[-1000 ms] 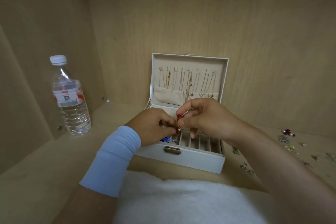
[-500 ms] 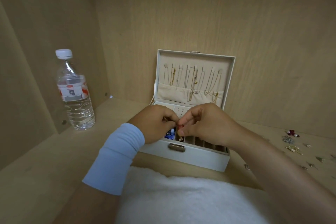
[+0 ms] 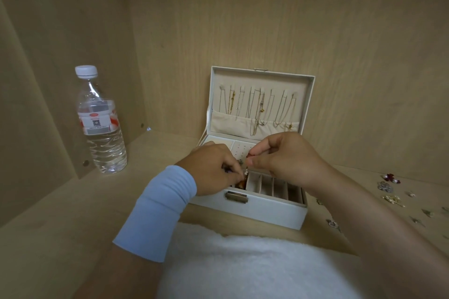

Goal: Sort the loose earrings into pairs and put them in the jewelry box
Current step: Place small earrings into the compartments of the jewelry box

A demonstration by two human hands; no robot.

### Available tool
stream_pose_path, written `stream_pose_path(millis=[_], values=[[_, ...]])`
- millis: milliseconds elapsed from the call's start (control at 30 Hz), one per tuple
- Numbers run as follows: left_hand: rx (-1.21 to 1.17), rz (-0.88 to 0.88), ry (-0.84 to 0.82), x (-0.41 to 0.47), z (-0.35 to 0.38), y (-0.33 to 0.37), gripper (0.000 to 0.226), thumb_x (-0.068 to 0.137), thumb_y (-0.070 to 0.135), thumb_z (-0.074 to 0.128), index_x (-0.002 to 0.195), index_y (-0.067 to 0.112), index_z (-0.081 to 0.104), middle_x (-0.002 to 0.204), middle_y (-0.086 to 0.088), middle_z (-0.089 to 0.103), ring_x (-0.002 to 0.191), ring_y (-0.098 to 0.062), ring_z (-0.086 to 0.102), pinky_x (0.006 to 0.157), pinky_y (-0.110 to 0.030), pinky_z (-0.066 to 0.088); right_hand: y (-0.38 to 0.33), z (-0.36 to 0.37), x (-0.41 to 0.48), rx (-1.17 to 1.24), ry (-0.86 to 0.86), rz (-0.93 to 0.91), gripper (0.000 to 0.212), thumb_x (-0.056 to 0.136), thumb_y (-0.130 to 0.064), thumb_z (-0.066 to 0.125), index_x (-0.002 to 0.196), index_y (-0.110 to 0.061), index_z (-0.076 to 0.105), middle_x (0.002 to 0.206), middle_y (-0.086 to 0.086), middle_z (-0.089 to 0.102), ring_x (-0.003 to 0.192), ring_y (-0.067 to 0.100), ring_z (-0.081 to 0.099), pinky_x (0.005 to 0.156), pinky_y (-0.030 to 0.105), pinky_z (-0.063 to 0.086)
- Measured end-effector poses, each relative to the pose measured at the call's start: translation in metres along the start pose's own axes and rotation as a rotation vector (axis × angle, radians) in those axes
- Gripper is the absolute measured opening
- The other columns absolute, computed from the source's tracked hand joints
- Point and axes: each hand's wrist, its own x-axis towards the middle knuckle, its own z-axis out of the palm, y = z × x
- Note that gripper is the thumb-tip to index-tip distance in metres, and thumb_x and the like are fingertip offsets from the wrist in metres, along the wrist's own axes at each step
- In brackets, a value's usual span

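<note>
A white jewelry box stands open on the wooden shelf, its lid upright with several necklaces hanging inside. Both hands hover over the box's front compartments. My right hand pinches a small red earring between thumb and forefinger. My left hand, with a light blue wristband, has its fingers curled at the earring's lower end; what it holds is too small to tell. Several loose earrings lie scattered on the shelf to the right of the box.
A clear water bottle with a white cap stands at the left, near the side wall. White fluffy fabric fills the near edge below the box. Wooden walls close in behind and on the left.
The hands have drawn slightly apart: my right hand rose a little with the red earring while my left hand stayed low over the front compartments. The camera view shifted slightly.
</note>
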Motion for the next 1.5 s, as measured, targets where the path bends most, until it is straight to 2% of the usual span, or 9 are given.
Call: stream_pose_path(millis=[100, 267, 500, 733, 967, 1133, 1233, 1367, 1500], values=[[-0.063, -0.035, 0.008, -0.001, -0.003, -0.003, 0.011, 0.089, 0.027, 0.068, 0.09, 0.03, 0.079, 0.093, 0.016, 0.065, 0.098, -0.009, 0.058, 0.096, -0.034, 0.048, 0.004, 0.007, 0.001, -0.052, 0.009, -0.029, 0.013, 0.07, -0.022, 0.089, 0.076, -0.021, 0.077, 0.075, -0.005, 0.075, 0.074, 0.007, 0.071, 0.075, 0.025, 0.057], [-0.165, -0.101, 0.078, -0.002, -0.009, -0.005, 0.014, 0.089, 0.019, 0.067, 0.092, 0.029, 0.076, 0.084, 0.018, 0.068, 0.077, 0.0, 0.06, 0.075, -0.015, 0.048, 0.008, 0.013, 0.002, -0.122, 0.01, -0.063, 0.013, 0.072, -0.024, 0.088, 0.076, -0.023, 0.076, 0.075, -0.006, 0.074, 0.075, 0.007, 0.07, 0.08, 0.031, 0.059], [-0.185, -0.096, 0.102, -0.001, -0.003, -0.004, 0.022, 0.09, 0.011, 0.062, 0.086, 0.033, 0.067, 0.077, 0.016, 0.062, 0.073, -0.001, 0.058, 0.071, -0.017, 0.047, 0.014, 0.015, 0.004, -0.217, 0.01, -0.073, 0.009, 0.074, -0.032, 0.085, 0.072, -0.029, 0.077, 0.069, -0.016, 0.072, 0.07, 0.0, 0.066, 0.077, 0.033, 0.058], [-0.165, -0.088, 0.073, 0.0, 0.0, -0.005, 0.015, 0.089, 0.017, 0.064, 0.092, 0.031, 0.068, 0.088, 0.013, 0.068, 0.08, -0.004, 0.06, 0.08, -0.025, 0.054, 0.014, 0.019, 0.005, -0.378, -0.02, -0.112, 0.019, 0.089, -0.043, 0.068, 0.082, -0.029, 0.078, 0.076, -0.011, 0.074, 0.077, 0.005, 0.067, 0.079, 0.04, 0.058], [-0.144, -0.093, 0.096, 0.0, 0.0, -0.005, 0.014, 0.091, 0.018, 0.062, 0.093, 0.032, 0.068, 0.08, 0.016, 0.061, 0.076, -0.003, 0.056, 0.077, -0.021, 0.05, 0.016, 0.019, 0.004, -0.431, 0.021, -0.169, 0.018, 0.094, -0.037, 0.062, 0.083, -0.029, 0.074, 0.08, -0.012, 0.07, 0.076, 0.003, 0.063, 0.076, 0.036, 0.056], [-0.133, -0.038, 0.048, -0.002, 0.001, -0.002, 0.009, 0.08, 0.032, 0.075, 0.088, 0.035, 0.072, 0.085, 0.019, 0.066, 0.081, 0.001, 0.057, 0.077, -0.02, 0.046, 0.014, 0.008, 0.01, -0.294, 0.117, -0.181, 0.018, 0.096, -0.032, 0.06, 0.083, -0.027, 0.071, 0.083, -0.011, 0.071, 0.073, 0.003, 0.062, 0.071, 0.029, 0.051], [-0.069, -0.031, -0.026, 0.002, 0.0, 0.002, 0.014, 0.076, 0.034, 0.077, 0.089, 0.04, 0.075, 0.092, 0.02, 0.064, 0.095, -0.003, 0.057, 0.089, -0.025, 0.048, 0.013, 0.003, 0.011, -0.171, 0.13, -0.163, 0.02, 0.096, -0.029, 0.062, 0.079, -0.027, 0.073, 0.079, -0.01, 0.073, 0.066, 0.0, 0.062, 0.065, 0.023, 0.047], [-0.045, -0.133, -0.118, 0.011, -0.005, 0.008, 0.013, 0.074, 0.037, 0.079, 0.084, 0.043, 0.072, 0.092, 0.018, 0.064, 0.093, -0.004, 0.06, 0.092, -0.031, 0.052, 0.011, 0.001, 0.01, -0.108, 0.124, -0.158, 0.021, 0.093, -0.026, 0.066, 0.074, -0.027, 0.074, 0.07, -0.013, 0.072, 0.051, -0.007, 0.057, 0.062, 0.022, 0.045], [-0.029, -0.155, -0.077, 0.015, -0.006, 0.008, 0.01, 0.075, 0.037, 0.08, 0.08, 0.037, 0.073, 0.084, 0.018, 0.067, 0.087, -0.001, 0.062, 0.087, -0.026, 0.052, 0.006, -0.001, 0.007, -0.085, 0.096, -0.157, 0.018, 0.092, -0.026, 0.068, 0.077, -0.024, 0.077, 0.073, -0.012, 0.074, 0.048, -0.011, 0.055, 0.059, 0.018, 0.04]])
